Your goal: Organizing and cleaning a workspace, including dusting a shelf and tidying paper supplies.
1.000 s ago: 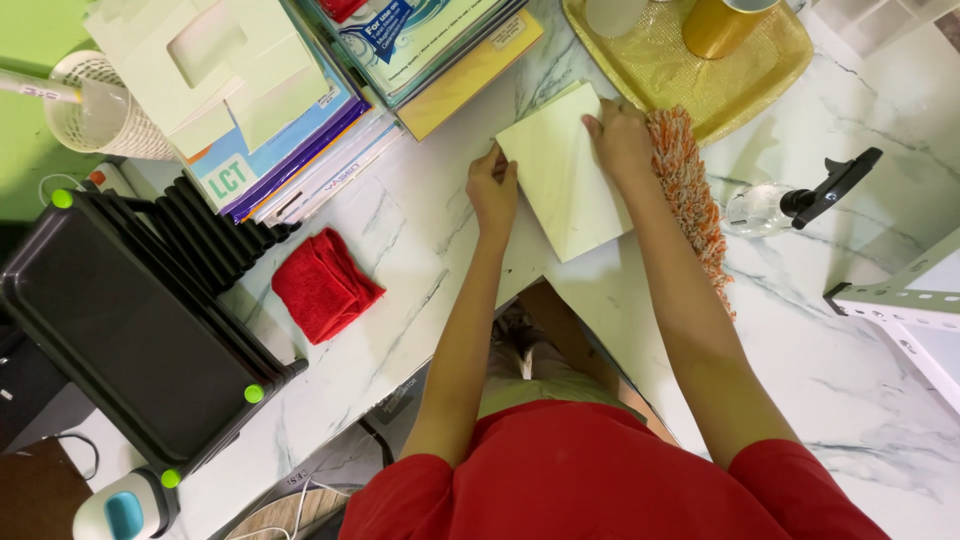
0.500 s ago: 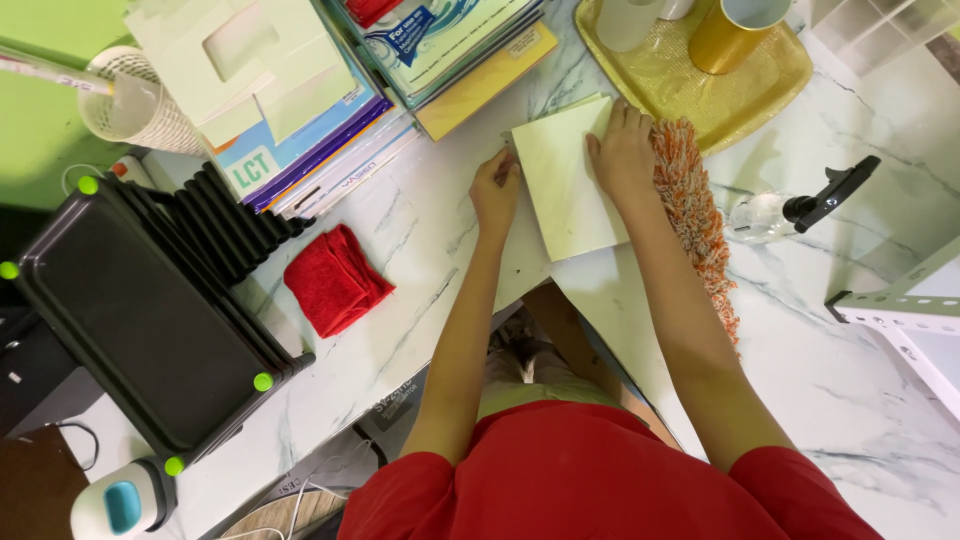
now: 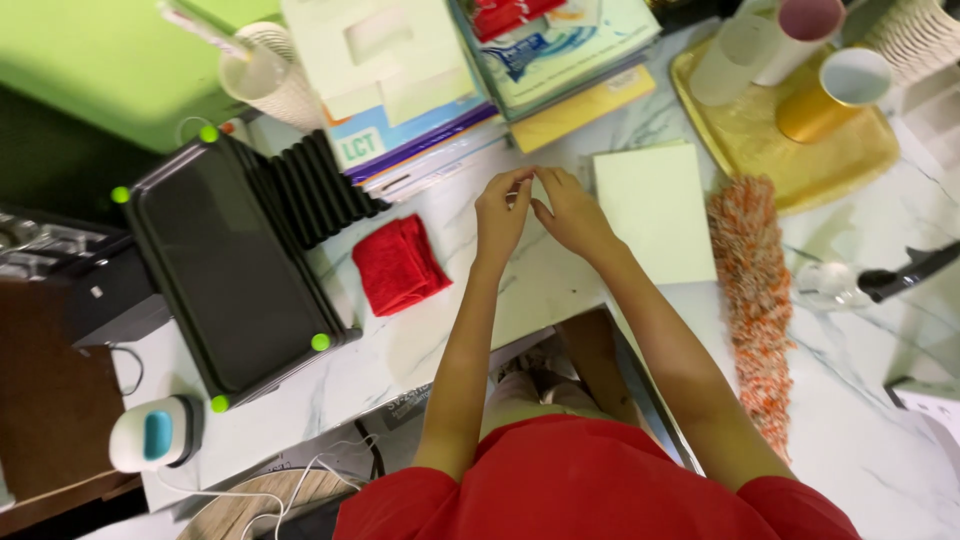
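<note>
Hands (image 3: 535,210) between cloth (image 3: 398,264) (left) and card (image 3: 654,211); duster (image 3: 752,300) right of card.

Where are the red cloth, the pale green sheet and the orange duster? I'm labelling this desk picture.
red cloth (image 3: 398,265), head view, middle of the folded cloth.
pale green sheet (image 3: 655,212), head view, centre of its flat face.
orange duster (image 3: 752,290), head view, middle of its fluffy length.

Both hands have left the pale green rectangular sheet (image 3: 655,208); the left hand (image 3: 502,213) and right hand (image 3: 572,212) now meet fingertip to fingertip just left of it.
</note>
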